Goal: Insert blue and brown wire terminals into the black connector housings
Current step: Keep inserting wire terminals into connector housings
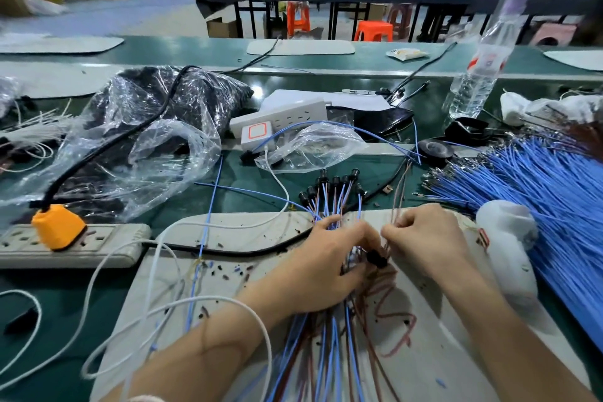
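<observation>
My left hand (329, 258) grips a bundle of blue and brown wires (329, 349) that fans out toward me. Several finished black connector housings (332, 184) stick up on their wires beyond its fingers. A loose black connector housing (377, 258) sits between my two hands, at the left fingertips. My right hand (424, 238) pinches thin brown wires (399, 192) that rise from its fingers, right beside that housing. Whether a terminal is in the housing is hidden by the fingers.
A big stack of blue wires with terminals (538, 192) lies at the right, with a white bag (509, 245) near my right wrist. A power strip with an orange plug (58, 228) lies left. Crumpled plastic bags (146, 140), a white extension block (280, 117) and a water bottle (479, 75) stand behind.
</observation>
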Available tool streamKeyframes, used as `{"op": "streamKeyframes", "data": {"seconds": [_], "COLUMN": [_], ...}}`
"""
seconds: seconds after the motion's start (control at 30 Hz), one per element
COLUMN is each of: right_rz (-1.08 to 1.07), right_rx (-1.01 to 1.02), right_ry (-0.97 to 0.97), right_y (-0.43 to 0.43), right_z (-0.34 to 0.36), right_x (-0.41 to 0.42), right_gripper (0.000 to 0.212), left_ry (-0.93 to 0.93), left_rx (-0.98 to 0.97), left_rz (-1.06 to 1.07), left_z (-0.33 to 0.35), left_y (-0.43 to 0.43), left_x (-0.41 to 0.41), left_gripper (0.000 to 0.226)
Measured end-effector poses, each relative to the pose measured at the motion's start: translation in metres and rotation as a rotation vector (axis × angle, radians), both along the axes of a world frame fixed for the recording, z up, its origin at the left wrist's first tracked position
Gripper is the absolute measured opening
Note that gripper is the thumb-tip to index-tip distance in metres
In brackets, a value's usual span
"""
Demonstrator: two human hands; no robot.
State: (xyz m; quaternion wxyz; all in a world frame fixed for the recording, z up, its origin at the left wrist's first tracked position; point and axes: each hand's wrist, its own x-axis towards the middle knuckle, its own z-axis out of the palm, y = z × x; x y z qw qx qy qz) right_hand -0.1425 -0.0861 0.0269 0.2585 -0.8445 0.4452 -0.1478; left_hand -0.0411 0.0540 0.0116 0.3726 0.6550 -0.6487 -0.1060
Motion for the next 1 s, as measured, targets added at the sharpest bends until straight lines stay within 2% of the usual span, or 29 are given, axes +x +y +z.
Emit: {"op": "streamKeyframes", "data": {"seconds": [0.27,0.37,0.47,0.57,0.8,1.0], "right_rz": [-0.068,-0.079,-0.118,-0.12,-0.02,0.209], "right_rx": [0.228,0.349,0.334,0.264,0.234,-0.098], "right_ry": [-0.863,-1.062,-1.141,-1.139,-1.19,-1.208], "right_y": [0.0,0.001,0.003,0.001,0.008,0.026], "right_z": [0.0,0.007,0.01,0.01,0.016,0.025], "right_x": [0.003,0.0,-0.001,-0.001,0.0,-0.006], "right_gripper": [0.023,0.022,0.018,0.019,0.019,0.016], "left_ry": [0.119,0.091,0.08,0.081,0.089,0.164], "left_rx": [-0.04,-0.031,-0.027,-0.038,-0.129,-0.204], "left_rz": [0.005,-0.013,-0.028,-0.023,0.004,0.067], "left_z": [0.006,0.004,0.003,0.0,-0.001,0.003], "left_y": [0.002,0.001,0.001,0.002,0.0,0.0], "left_x": [0.001,0.0,0.002,0.003,0.004,0.008], "left_gripper": [0.023,0.024,0.025,0.025,0.017,0.023]}}
